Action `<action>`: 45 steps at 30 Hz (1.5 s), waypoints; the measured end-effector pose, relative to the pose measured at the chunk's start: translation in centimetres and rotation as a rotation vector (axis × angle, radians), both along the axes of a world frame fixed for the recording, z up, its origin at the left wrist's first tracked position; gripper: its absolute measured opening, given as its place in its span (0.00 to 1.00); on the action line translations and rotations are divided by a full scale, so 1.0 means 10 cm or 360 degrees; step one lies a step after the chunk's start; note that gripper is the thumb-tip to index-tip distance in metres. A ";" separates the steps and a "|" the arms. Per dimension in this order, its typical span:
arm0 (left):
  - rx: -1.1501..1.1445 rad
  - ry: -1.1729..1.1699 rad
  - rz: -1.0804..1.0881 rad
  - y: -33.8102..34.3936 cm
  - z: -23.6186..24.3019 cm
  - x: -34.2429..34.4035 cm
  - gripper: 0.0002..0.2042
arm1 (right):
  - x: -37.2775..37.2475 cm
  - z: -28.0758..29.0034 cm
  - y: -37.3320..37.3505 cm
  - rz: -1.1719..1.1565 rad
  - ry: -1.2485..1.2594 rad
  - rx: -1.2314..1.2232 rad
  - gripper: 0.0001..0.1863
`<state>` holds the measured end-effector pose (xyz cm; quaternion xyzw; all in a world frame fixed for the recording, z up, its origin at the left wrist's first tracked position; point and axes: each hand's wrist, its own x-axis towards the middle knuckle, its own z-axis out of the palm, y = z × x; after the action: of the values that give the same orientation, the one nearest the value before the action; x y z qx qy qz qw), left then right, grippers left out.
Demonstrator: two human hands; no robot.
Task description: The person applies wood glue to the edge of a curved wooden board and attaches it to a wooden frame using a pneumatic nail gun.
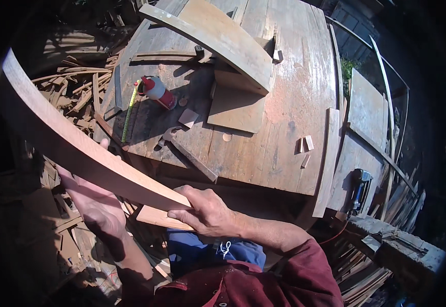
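My right hand (205,215) grips the near end of a long, pale wooden board (90,146), which rises diagonally to the upper left. A shorter flat wooden piece (154,217) sits just under that end, against my fingers. My left hand (92,204) is below the long board with fingers extended and palm exposed; some fingers are behind the board, and whether it touches the board I cannot tell. Beyond the boards, a hammer (190,156) lies near the front edge of the wooden worktable (264,163).
An angled plywood assembly (236,107), glue bottle (159,92), yellow tape measure (130,112) and small blocks (307,143) are on the table. Wood scraps (74,87) pile up at left. A nail gun (358,189) rests at right beside leaning boards (366,107) and a concrete ledge (397,243).
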<state>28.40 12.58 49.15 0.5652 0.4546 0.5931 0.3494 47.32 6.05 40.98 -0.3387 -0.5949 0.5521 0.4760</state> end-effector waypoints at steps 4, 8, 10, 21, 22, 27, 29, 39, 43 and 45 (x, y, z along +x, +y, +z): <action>-0.0237 0.1144 -0.0567 -0.54 0.01 0.40 0.62 | 0.18 0.68 0.33 -0.0552 0.0478 0.0284 0.21; 0.0262 0.1771 -0.0125 -0.01 -0.14 0.48 0.43 | 0.51 0.76 0.40 -0.0817 0.0384 0.0395 0.23; 0.0331 0.1686 -0.0120 0.42 0.14 0.48 0.38 | 0.93 0.60 0.23 -0.1091 -0.0095 0.0578 0.18; 0.1080 0.3007 -0.0378 2.61 1.47 0.27 0.44 | 2.39 -0.13 1.70 -0.1630 -0.1662 0.1287 0.43; 0.1286 0.2977 -0.0049 2.73 1.38 0.39 0.45 | 2.32 -0.30 1.83 -0.1636 -0.1642 0.1278 0.44; 0.0622 0.0123 0.0525 3.39 0.86 0.15 0.46 | 1.82 -0.74 2.61 -0.1729 -0.1339 0.1066 0.43; -0.0302 -0.0236 -0.0138 3.23 0.40 0.59 0.49 | 1.86 -1.00 2.70 -0.1734 -0.1374 0.0970 0.44; -0.0679 -0.0441 0.0079 4.85 0.25 -0.17 0.15 | 1.81 -1.29 3.06 -0.1351 -0.1422 0.0702 0.43; -0.0564 -0.0404 0.0038 5.19 0.43 0.05 0.15 | 1.90 -1.44 3.13 -0.1400 -0.1370 0.0676 0.41; -0.0486 -0.0149 0.0126 5.39 0.42 0.09 0.15 | 1.91 -1.61 3.14 -0.1401 -0.1174 0.0525 0.42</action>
<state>29.30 66.47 53.34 0.4590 0.5447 0.5561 0.4282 66.42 37.42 24.90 -0.6444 -0.6026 0.0492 0.4682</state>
